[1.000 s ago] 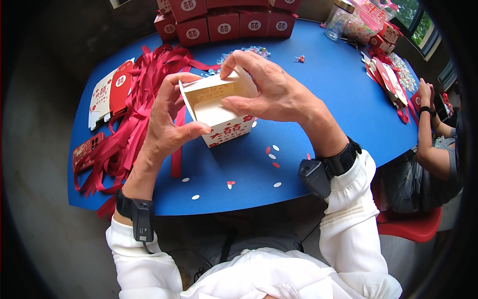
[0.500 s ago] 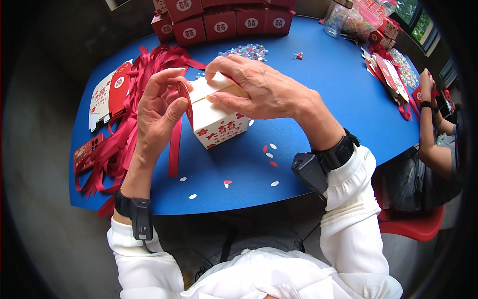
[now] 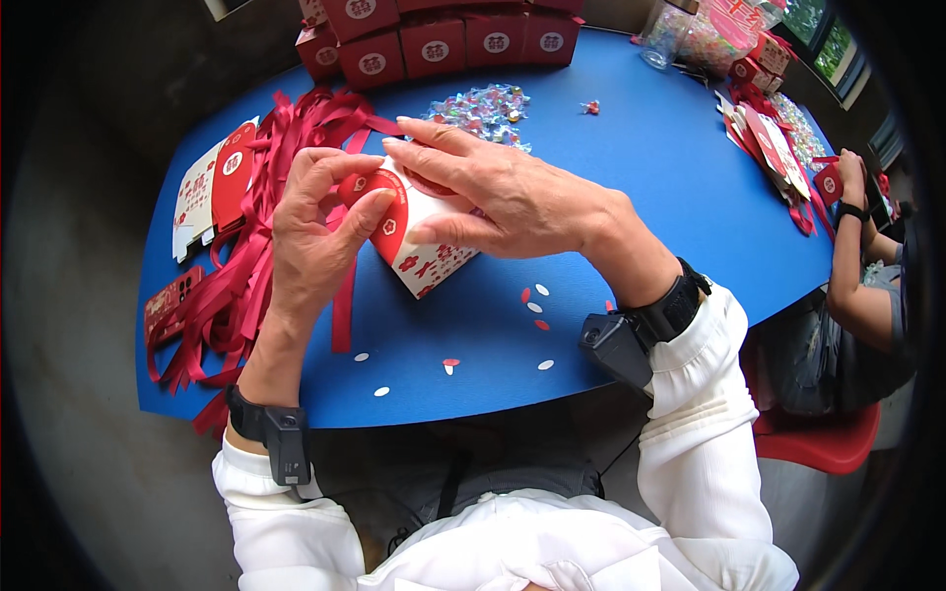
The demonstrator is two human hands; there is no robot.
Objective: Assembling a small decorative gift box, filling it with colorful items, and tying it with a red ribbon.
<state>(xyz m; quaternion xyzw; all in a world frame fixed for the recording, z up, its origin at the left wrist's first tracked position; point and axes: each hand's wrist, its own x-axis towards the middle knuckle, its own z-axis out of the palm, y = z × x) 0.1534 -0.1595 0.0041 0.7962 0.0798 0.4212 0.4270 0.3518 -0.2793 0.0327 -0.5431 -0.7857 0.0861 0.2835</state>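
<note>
A small white paper gift box [image 3: 434, 246] with red flowers and red lettering sits on the blue table, its top edged by rounded red flaps. My left hand [image 3: 310, 212] pinches the near-left red flap [image 3: 387, 212] between thumb and fingers. Over the top lies my right hand [image 3: 503, 187], its fingers stretched across a red flap at the far side and its thumb against the box's front upper edge. The right hand hides much of the top and the right side.
Red ribbons [image 3: 296, 148] heap at left beside flat folded boxes [image 3: 212, 182] and a phone [image 3: 174, 295]. Wrapped candies [image 3: 488, 108] lie behind my hands. Stacked red boxes [image 3: 434, 44] line the back. Paper bits [image 3: 545, 364] dot the front. Another person's hands [image 3: 849, 182] work at right.
The rounded red flaps have folded inward over the white top. My right hand has flattened, its fingers now stretched across the box; my left hand has moved slightly with its flap.
</note>
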